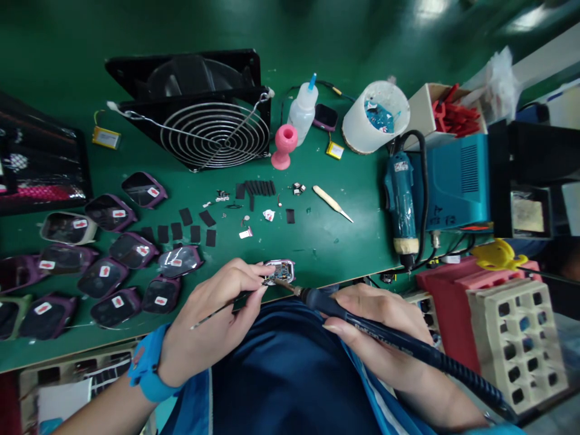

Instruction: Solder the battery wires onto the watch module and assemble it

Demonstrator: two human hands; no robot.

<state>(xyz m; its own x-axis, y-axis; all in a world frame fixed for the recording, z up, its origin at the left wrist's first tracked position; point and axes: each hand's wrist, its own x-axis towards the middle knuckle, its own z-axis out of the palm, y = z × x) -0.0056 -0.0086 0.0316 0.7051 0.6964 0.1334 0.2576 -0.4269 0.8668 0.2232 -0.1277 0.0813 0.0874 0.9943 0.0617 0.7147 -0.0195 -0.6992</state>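
Observation:
My right hand (pixel 385 326) is wrapped round the dark handle of a soldering iron (pixel 330 305), whose metal tip reaches an opened watch body (pixel 283 270) at the table's front edge. The watch body shows a small circuit board inside a pale and purple rim. From the left, my left hand (pixel 222 302) pinches thin metal tweezers (pixel 212 315), and their far ends are by the board. A fingertip of this hand rests near the rim. Where the tip meets the board is too small to make out.
Several purple-rimmed watches (pixel 106 275) lie at the left. A black fan (pixel 212 136), a white bottle (pixel 301 112), a pink holder (pixel 284 147) and a white cup (pixel 376 118) stand behind. Black pads (pixel 260 188) and a cream-handled tool (pixel 331 202) lie mid-table. An electric screwdriver (pixel 402 199) is at right.

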